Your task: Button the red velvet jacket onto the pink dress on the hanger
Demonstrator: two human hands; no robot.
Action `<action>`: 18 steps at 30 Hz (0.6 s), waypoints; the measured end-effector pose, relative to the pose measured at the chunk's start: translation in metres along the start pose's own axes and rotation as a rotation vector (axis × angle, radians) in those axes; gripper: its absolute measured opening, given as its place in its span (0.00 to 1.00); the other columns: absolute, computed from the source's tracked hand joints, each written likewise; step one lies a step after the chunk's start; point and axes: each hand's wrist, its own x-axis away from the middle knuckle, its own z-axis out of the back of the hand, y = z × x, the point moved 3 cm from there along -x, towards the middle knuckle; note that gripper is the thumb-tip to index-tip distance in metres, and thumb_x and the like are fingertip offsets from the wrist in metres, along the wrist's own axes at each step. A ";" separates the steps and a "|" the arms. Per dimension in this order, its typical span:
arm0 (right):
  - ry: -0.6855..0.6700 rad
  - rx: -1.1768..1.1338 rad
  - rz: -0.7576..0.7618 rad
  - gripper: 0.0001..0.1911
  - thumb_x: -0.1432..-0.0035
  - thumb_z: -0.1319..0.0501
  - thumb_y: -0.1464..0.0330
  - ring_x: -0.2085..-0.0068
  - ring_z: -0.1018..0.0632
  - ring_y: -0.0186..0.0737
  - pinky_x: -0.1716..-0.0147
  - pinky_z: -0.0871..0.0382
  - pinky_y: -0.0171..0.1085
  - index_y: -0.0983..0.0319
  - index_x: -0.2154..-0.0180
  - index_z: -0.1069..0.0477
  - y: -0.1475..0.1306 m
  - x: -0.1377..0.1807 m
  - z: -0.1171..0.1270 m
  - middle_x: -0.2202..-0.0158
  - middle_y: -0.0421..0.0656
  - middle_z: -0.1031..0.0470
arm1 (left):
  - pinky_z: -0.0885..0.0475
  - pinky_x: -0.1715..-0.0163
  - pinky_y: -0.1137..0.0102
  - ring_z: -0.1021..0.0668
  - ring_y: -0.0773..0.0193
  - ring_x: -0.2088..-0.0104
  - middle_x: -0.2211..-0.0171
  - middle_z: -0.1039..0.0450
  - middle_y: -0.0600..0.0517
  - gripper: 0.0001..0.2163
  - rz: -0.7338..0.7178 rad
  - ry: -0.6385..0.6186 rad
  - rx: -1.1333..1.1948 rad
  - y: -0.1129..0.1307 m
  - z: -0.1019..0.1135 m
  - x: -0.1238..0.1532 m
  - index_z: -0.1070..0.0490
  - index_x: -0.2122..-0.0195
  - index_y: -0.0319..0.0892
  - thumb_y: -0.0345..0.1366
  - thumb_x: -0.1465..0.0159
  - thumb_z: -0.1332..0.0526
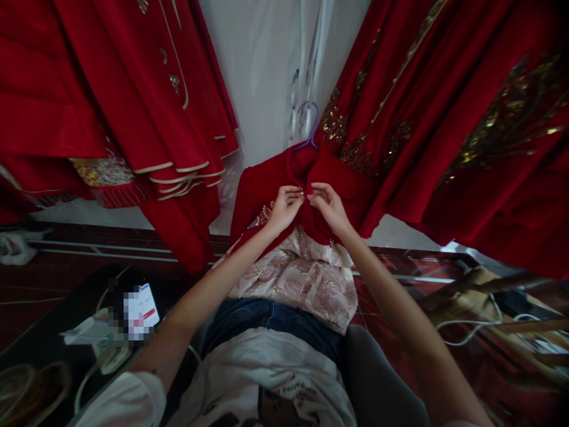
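A red jacket (258, 184) with a beaded ornament (265, 214) on its front hangs before me on a purple hanger (316, 118). My left hand (287, 209) pinches the jacket's front edge just below the collar, thumb against fingers. Close beside it, my right hand (329, 209) pinches the opposite front edge in the same way. Any small fastener between the fingertips is too small to make out. Below the jacket, a pale pink brocade cloth (293, 276) with a gold pattern drapes over my lap.
Red garments with light trim (146, 107) hang on the left, and gold-embroidered red garments (427, 130) on the right. A dark surface (40, 332) at lower left carries a lit phone (149, 305) and cables. Wooden framework with a white cable (466, 332) stands at right.
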 end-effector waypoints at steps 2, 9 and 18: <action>-0.027 -0.050 -0.005 0.18 0.52 0.34 0.65 0.58 0.24 0.37 0.54 0.28 0.38 0.56 0.57 0.31 0.003 0.003 0.002 0.60 0.40 0.26 | 0.29 0.52 0.66 0.23 0.66 0.60 0.61 0.27 0.49 0.08 -0.017 -0.014 -0.017 -0.002 0.001 0.000 0.35 0.62 0.41 0.27 0.42 0.38; -0.021 -0.031 -0.008 0.19 0.52 0.32 0.61 0.55 0.23 0.39 0.51 0.27 0.42 0.57 0.57 0.28 0.004 0.006 0.006 0.56 0.43 0.24 | 0.28 0.52 0.65 0.22 0.65 0.63 0.65 0.24 0.49 0.05 -0.047 -0.035 -0.100 -0.005 0.005 -0.005 0.30 0.64 0.40 0.29 0.43 0.38; -0.025 0.017 -0.044 0.22 0.51 0.32 0.58 0.54 0.22 0.42 0.53 0.26 0.42 0.58 0.54 0.27 0.015 0.000 0.009 0.53 0.46 0.22 | 0.26 0.57 0.69 0.22 0.68 0.65 0.63 0.24 0.49 0.08 0.051 -0.064 -0.119 -0.012 0.005 -0.007 0.31 0.63 0.38 0.25 0.43 0.37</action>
